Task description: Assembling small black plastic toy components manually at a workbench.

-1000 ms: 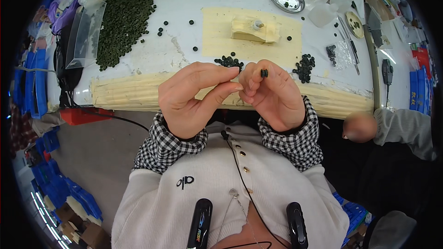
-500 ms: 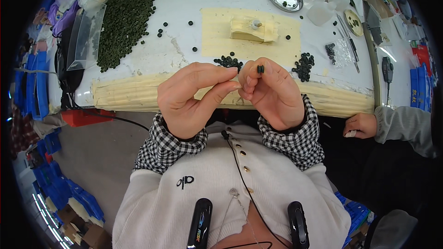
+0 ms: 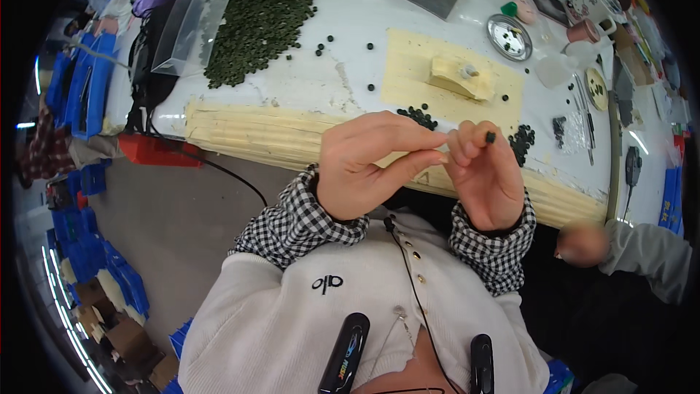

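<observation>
Small dark round bead [image 3: 491,136], pinched at right fingertips

Both hands sit just in front of the table's [image 3: 240,131] near edge, left hand [image 3: 361,168] and right hand [image 3: 485,179] touching at the fingertips. A small bead [image 3: 491,136] rides on top of the right fingertips. Behind the hands there's a flat mat [image 3: 408,73] with a block [image 3: 459,79] on it, and little clusters of beads [image 3: 418,116] along its near edge. Far left on the table is a big pile of beads [image 3: 264,18], a plastic bag [image 3: 175,40] just left of it. A round dish [image 3: 508,36] lies behind the mat to the right, with what I think are tweezers [image 3: 583,117] further right. Another person's hand [image 3: 580,243] is off to the right, below the table edge.
</observation>
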### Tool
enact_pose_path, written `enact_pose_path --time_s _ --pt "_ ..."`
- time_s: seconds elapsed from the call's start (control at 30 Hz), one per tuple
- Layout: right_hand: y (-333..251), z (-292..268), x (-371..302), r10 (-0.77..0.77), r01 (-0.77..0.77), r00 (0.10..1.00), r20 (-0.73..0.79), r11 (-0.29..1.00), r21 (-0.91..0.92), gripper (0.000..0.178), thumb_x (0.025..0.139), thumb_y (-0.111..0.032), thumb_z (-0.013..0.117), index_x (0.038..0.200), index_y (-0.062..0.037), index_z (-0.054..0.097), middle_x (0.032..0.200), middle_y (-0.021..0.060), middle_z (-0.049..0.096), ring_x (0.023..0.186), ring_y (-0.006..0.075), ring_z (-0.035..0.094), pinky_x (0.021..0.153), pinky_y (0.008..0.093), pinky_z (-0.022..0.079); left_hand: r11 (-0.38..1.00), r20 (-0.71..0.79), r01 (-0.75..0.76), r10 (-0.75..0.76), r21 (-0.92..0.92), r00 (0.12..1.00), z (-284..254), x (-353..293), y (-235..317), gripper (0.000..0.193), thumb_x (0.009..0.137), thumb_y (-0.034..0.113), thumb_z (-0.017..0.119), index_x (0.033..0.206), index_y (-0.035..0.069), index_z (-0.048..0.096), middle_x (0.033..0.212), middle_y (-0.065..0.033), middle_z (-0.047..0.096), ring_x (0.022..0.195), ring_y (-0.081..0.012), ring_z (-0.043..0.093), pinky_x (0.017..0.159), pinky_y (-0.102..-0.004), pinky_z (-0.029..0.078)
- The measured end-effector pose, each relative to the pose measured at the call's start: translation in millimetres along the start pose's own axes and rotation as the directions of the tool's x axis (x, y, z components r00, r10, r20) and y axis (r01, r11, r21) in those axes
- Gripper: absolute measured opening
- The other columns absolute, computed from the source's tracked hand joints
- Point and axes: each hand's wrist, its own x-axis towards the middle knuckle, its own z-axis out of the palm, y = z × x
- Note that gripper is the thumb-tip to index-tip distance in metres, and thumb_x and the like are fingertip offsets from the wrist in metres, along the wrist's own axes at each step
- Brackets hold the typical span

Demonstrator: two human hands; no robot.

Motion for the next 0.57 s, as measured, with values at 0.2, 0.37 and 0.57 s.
enact_pose_path --time_s 0.2,0.37,0.57 --pt "-19 -6 -4 -0.183 0.181 0.983 -0.018 0.948 0.262 0.014 0.097 -0.018 0.050 0.092 -0.0051 0.051 0.080 0.0012 0.040 0.075 0.0133 0.037 0.067 0.0250 0.036 0.998 -0.098 -0.047 0.044 -0.030 0.994 3 -7 -4 0.023 0.074 0.000 0.076 0.096 0.002 0.070 0.083 -0.0106 0.069 0.072 -0.0200 0.066 0.063 -0.0272 0.051" --pt "-57 -38 -23 -0.448 0.463 0.886 -0.119 0.872 0.161 0.013 0.098 -0.013 0.049 0.101 -0.0012 0.053 0.080 0.0014 0.040 0.073 0.0127 0.037 0.065 0.0250 0.036 0.996 -0.138 -0.013 0.025 0.084 0.990 -26 -11 -8 0.021 0.075 -0.001 0.075 0.095 0.001 0.070 0.084 -0.0106 0.069 0.073 -0.0194 0.066 0.065 -0.0272 0.052" --pt "-84 -50 -45 -0.852 0.383 0.426 -0.305 0.475 -0.792 0.018 0.099 -0.016 0.048 0.099 0.0003 0.054 0.081 0.0024 0.043 0.071 0.0123 0.039 0.065 0.0273 0.036 0.800 -0.667 0.284 0.184 0.529 0.722 -117 -27 -52 0.046 0.072 0.010 0.080 0.110 0.001 0.057 0.115 -0.0164 0.054 0.109 -0.0285 0.052 0.093 -0.0382 0.041"
